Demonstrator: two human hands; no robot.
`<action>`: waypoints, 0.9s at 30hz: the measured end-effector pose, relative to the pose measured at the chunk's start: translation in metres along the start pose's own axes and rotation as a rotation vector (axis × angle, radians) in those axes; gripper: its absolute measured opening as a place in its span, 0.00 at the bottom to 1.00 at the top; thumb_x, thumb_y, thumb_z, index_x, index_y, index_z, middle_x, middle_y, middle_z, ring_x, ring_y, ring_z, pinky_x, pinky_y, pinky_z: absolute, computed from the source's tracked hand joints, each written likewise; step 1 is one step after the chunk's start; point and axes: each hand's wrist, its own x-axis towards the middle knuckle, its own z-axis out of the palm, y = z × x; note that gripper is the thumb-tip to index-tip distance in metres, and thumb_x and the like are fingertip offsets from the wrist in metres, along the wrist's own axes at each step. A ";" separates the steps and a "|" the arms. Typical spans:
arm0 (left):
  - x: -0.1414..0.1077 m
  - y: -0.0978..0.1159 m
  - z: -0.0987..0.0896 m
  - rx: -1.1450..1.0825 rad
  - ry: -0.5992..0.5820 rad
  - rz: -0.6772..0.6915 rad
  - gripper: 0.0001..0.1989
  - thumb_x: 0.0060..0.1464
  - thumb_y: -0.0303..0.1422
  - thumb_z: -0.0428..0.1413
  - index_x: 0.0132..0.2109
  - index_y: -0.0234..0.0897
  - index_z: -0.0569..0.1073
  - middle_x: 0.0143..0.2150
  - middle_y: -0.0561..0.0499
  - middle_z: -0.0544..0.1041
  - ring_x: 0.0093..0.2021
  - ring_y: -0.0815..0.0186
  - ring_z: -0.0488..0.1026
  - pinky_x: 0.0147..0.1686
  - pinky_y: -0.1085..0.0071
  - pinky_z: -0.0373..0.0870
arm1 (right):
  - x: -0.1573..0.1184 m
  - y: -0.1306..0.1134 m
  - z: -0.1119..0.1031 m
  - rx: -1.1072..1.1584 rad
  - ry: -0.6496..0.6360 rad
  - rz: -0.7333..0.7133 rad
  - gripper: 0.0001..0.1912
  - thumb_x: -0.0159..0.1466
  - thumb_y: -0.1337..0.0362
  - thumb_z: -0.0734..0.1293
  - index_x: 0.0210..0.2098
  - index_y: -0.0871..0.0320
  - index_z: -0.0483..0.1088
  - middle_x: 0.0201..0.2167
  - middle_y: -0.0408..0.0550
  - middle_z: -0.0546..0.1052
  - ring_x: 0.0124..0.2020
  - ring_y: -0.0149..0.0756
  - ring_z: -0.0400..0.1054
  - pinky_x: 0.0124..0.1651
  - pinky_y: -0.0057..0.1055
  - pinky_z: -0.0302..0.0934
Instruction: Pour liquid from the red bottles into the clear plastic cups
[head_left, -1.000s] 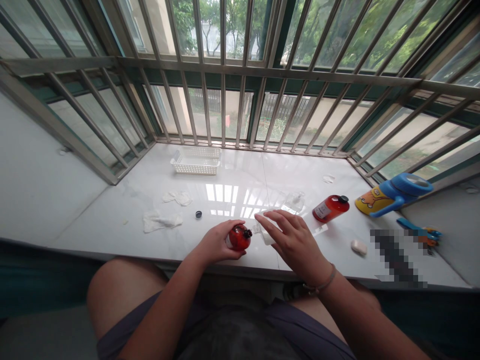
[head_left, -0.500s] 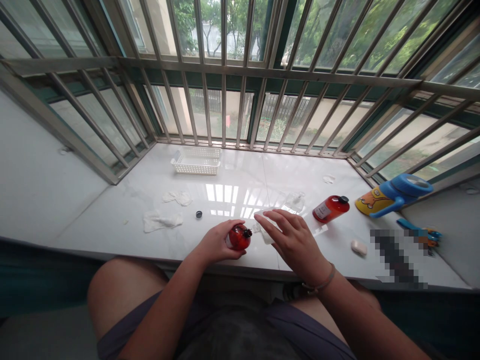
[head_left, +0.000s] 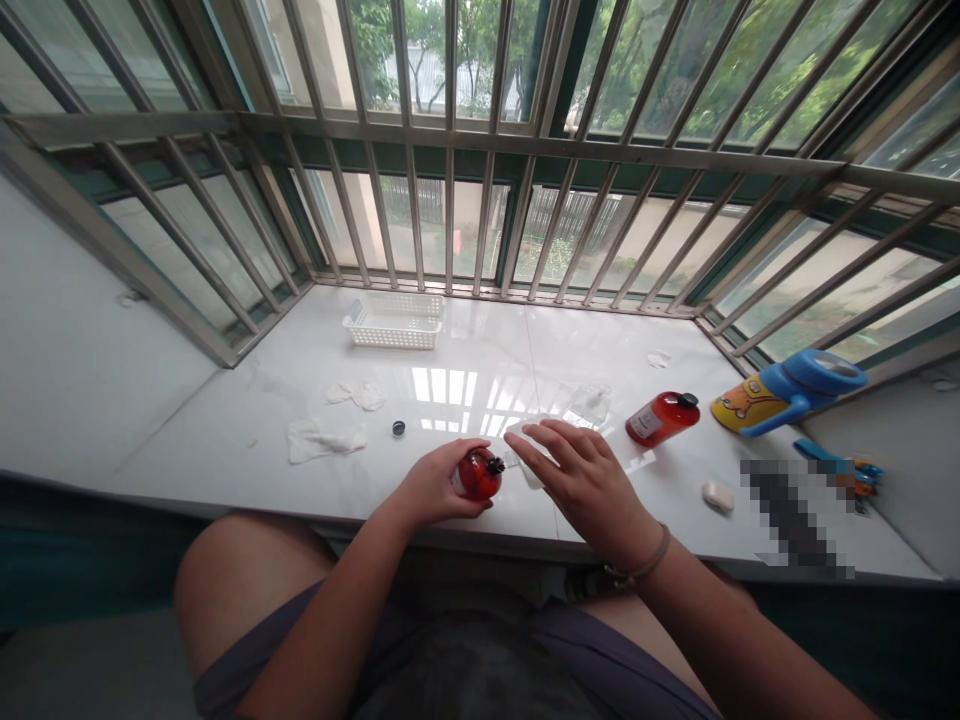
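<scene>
My left hand is wrapped round a red bottle, tipped so that its dark neck points right. That neck meets, or nearly meets, the clear mouth of a translucent white bottle. My right hand grips this second bottle from above and behind, its fingers hiding most of the body. Whether liquid passes between the two I cannot tell. A small black cap lies on the white ledge, left of the bottles. Beyond my right hand is a clear plastic item, partly covered by my fingers.
Another red bottle with a black cap stands to the right, near a blue and yellow jug. A pale bar-like object lies closer. Crumpled tissues and a white basket are left. Metal bars edge the ledge.
The translucent bottle and my right hand have shifted very slightly, with its mouth closer to the red bottle's neck. My left hand stays in place.
</scene>
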 end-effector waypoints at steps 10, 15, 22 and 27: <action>0.000 -0.001 0.001 0.006 0.011 0.019 0.44 0.45 0.37 0.75 0.68 0.48 0.71 0.65 0.47 0.79 0.62 0.48 0.78 0.65 0.56 0.75 | 0.003 -0.001 -0.002 -0.008 -0.004 -0.015 0.31 0.73 0.76 0.64 0.73 0.52 0.65 0.64 0.52 0.77 0.66 0.48 0.68 0.64 0.47 0.60; 0.000 0.000 0.000 0.000 0.010 0.020 0.44 0.45 0.37 0.76 0.68 0.47 0.71 0.65 0.47 0.79 0.62 0.48 0.78 0.65 0.56 0.74 | 0.004 -0.001 -0.003 -0.021 0.013 -0.037 0.29 0.74 0.75 0.64 0.72 0.52 0.66 0.64 0.51 0.78 0.66 0.48 0.68 0.64 0.47 0.59; 0.000 0.001 0.000 -0.002 -0.004 0.011 0.44 0.45 0.37 0.75 0.68 0.48 0.70 0.67 0.46 0.78 0.63 0.48 0.77 0.67 0.54 0.73 | 0.005 -0.001 -0.005 -0.050 0.027 -0.054 0.28 0.75 0.74 0.64 0.72 0.50 0.66 0.65 0.48 0.78 0.67 0.46 0.68 0.65 0.45 0.57; 0.000 0.000 0.000 -0.004 0.004 0.007 0.43 0.45 0.37 0.75 0.68 0.47 0.71 0.67 0.46 0.78 0.63 0.47 0.77 0.67 0.54 0.73 | 0.007 -0.001 -0.009 -0.056 0.035 -0.064 0.28 0.76 0.72 0.65 0.72 0.48 0.66 0.65 0.46 0.78 0.67 0.45 0.68 0.66 0.44 0.56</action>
